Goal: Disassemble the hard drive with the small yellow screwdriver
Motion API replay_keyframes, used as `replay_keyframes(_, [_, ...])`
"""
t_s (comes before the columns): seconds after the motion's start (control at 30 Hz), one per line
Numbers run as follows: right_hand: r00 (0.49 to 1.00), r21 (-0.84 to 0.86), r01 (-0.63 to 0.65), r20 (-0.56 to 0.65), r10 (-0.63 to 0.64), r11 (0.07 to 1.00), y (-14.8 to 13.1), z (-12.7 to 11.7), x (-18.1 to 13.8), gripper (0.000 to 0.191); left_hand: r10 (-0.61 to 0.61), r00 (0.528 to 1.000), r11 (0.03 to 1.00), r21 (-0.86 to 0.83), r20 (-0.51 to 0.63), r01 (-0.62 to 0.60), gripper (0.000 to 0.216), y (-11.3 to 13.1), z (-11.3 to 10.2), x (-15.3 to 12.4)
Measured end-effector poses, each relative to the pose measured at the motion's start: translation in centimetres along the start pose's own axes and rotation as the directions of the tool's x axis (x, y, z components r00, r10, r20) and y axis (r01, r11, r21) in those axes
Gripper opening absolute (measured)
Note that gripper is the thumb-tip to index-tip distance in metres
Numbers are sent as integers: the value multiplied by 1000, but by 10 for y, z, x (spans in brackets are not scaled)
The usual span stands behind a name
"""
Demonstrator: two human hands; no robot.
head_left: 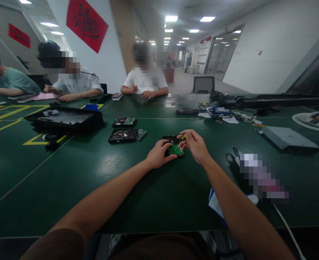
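A hard disk drive (176, 150) lies on the green table with its green circuit board facing up. My left hand (159, 154) grips its left side, thumb at the near edge and fingers over the far part. Above the drive's right side, my right hand (195, 146) is closed around a small screwdriver (183, 137) with a yellow and dark handle. The screwdriver's tip is too small to make out. To the left rest two more drives, one with a board showing (124, 122) and a black one (123, 135), beside a loose circuit board (141, 134).
Black trays (67, 121) are stacked at left. On the right stand a grey metal box (291, 138), a blurred-out object (263, 176) and a white-blue packet (216, 206). Cables (219, 110) lie farther back. Several people sit across the table, one in a white shirt (145, 81).
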State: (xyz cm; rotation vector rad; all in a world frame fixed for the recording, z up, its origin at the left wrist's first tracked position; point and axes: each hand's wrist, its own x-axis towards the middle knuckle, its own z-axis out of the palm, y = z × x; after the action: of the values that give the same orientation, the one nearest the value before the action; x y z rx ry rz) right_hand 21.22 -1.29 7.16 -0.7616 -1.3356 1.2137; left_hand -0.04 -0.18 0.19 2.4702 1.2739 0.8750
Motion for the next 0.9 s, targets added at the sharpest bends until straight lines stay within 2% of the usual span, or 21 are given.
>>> replay_keyframes(0.3, [998,76,-50,-26,52,996,1,2,1,56,-10,1000,1000,18,22,9,65,0,-1,1])
replay_keyframes(0.6, [999,-43,-32,-1,32,999,-3,1,0,44,3,1000,1000,-7,10,-2,63,-1,-1,0])
replay_keyframes(0.9, [1000,6,-17,-21,17,1000,-2,4,-2,44,11,1000,1000,-4,11,-11,62,-1,-1,0])
